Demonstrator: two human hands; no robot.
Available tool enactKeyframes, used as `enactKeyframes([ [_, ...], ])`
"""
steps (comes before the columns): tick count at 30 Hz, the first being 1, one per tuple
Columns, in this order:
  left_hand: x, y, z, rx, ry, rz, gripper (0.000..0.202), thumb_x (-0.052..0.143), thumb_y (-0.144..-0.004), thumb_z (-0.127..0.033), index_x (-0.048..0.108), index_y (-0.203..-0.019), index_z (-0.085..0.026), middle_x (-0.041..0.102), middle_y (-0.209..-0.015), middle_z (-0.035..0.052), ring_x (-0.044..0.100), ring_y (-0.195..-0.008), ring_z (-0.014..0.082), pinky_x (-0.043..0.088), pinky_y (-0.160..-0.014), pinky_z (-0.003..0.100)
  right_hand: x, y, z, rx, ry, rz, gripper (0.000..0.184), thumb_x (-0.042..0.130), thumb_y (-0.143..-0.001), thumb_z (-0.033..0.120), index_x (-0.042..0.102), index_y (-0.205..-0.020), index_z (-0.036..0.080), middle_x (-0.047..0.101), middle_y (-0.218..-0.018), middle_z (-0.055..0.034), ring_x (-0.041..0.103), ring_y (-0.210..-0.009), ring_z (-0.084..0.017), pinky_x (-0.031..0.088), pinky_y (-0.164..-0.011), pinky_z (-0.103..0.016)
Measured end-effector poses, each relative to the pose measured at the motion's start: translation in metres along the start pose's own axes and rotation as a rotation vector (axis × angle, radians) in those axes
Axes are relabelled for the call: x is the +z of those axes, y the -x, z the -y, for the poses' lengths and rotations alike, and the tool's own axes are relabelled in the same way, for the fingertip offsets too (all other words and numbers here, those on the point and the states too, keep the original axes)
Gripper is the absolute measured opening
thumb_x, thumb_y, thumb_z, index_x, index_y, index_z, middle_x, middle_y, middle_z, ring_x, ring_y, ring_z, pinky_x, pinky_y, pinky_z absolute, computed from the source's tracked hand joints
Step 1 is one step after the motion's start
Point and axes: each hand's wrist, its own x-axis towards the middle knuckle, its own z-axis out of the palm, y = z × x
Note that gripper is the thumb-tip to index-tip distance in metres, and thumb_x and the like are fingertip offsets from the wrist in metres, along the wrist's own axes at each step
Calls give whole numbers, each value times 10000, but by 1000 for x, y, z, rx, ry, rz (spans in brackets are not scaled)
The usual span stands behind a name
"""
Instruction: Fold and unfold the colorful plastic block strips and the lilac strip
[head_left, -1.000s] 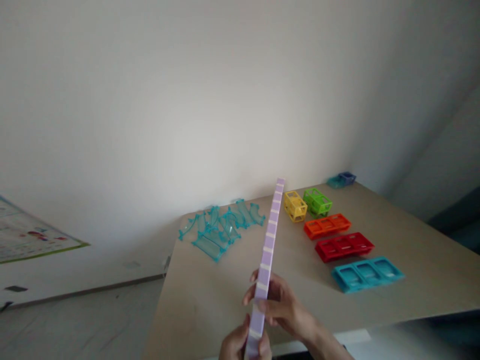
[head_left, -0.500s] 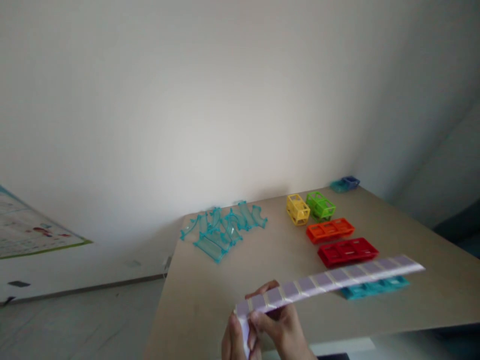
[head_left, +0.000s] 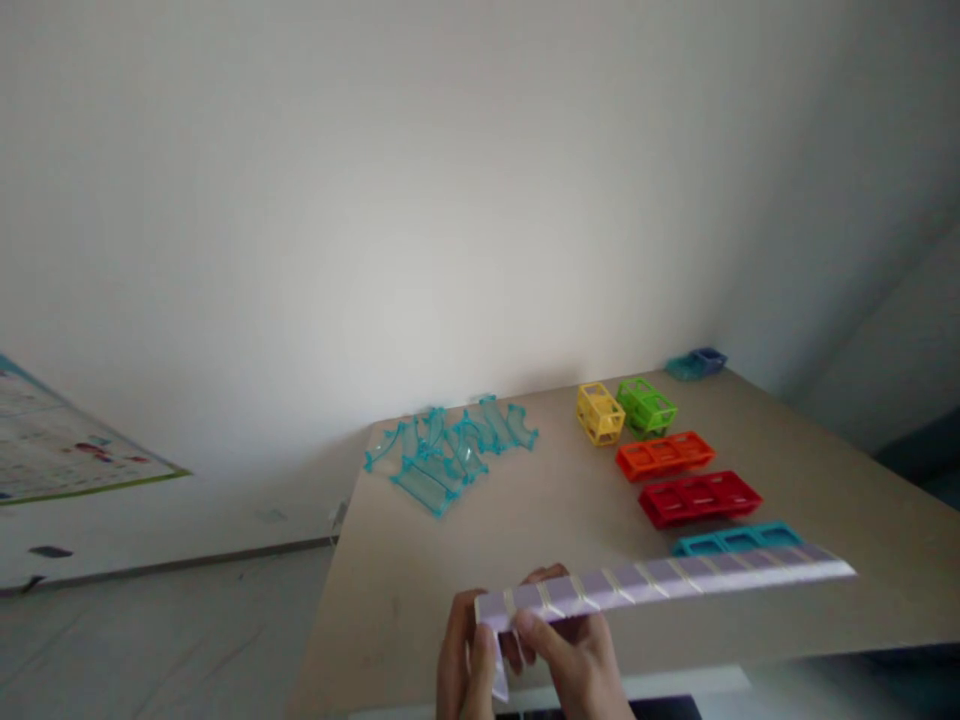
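Note:
Both hands grip the near end of a long lilac strip of square tiles (head_left: pixel 675 578) low in the view. My left hand (head_left: pixel 463 665) pinches its left end from below. My right hand (head_left: pixel 576 655) closes its fingers over the same end from the right. The strip reaches out to the right, almost level, above the table's front part, and hides part of a teal frame (head_left: pixel 731 540).
On the beige table (head_left: pixel 525 510) lie a pile of clear teal curved pieces (head_left: pixel 446 450), a yellow cage (head_left: pixel 599 413), a green cage (head_left: pixel 646 405), an orange frame (head_left: pixel 664 454) and a red frame (head_left: pixel 699 497). Two small blue pieces (head_left: pixel 696 362) sit at the far corner. A poster (head_left: pixel 67 455) lies on the floor to the left.
The strip swung from pointing away, nearly upright, to lying sideways to the right, and has sunk a little lower. Both hands kept hold of its near end.

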Motion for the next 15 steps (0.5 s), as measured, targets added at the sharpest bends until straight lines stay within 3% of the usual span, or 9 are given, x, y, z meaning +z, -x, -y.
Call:
enactKeyframes([
  [3,-3,-4,-9,19,-77,65,453,540,-839,-607,578,-704,-176,579,-517,2,500,-475,113,354,-481,207,-1,-4,3,43,-13,45,322,791,-716,369,539,-808,192,521,-515,58,508,-472,-124,382,-487,-248],
  [6,0,-2,-12,-20,-110,-11,433,533,-843,-603,583,-734,-186,534,-471,-22,478,-452,120,341,-457,207,1,-4,4,67,-6,75,340,786,-714,391,518,-798,200,509,-485,64,496,-433,-127,366,-460,-249],
  [10,5,1,-6,-1,-69,-151,413,567,-815,-609,602,-866,-201,579,-586,-18,521,-539,139,388,-500,206,-1,-1,7,54,81,-13,352,795,-694,397,528,-813,201,532,-504,59,487,-465,-115,373,-484,-235],
  [15,-8,-3,5,13,-64,-89,464,589,-784,-644,652,-865,-192,552,-688,-1,474,-590,126,370,-532,200,-14,-1,7,-12,348,-96,398,840,-577,432,539,-676,192,541,-543,45,445,-453,-88,328,-424,-206],
])
